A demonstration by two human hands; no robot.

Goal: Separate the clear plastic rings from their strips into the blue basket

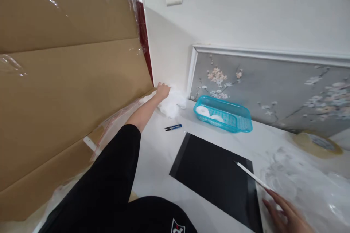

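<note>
My left hand (163,91) reaches to the far corner of the table, its fingers curled into a heap of soft white fluff, like stuffing (170,106). Near the right edge my right hand (287,213) grips a slim white stick-like tool with a dark pointed tip (251,174); its exact kind is unclear. That tip is over a black rectangular sheet (213,178) lying on the white table. Between the fluff and the sheet lie small blue-handled thread snips (173,127). A blue plastic basket (237,116) holds white ring-shaped pieces (202,111).
Tall cardboard (68,91) stands along the left side. Behind the basket is a wall with a grey floral panel (246,76). At right are a roll of tape (317,143) and crumpled clear plastic (314,185). The white tabletop (153,167) runs below.
</note>
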